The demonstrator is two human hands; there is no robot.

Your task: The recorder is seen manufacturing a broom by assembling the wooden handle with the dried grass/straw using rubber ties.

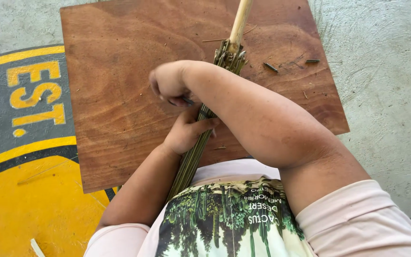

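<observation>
A bundle of thin green sticks [193, 154], bound to a pale wooden handle [239, 21], was laid across a brown board [115, 95]. It was gripped mid-length by the left hand [186, 131]; the right hand [167, 83] was curled shut, its contents unclear. The bundle was judged light, springy and best held near the binding.

The wooden stick [240, 21] runs off the top edge. The right hand [170, 83] hides its fingertips, and the forearm covers part of the green stalk bundle [191, 159].
</observation>
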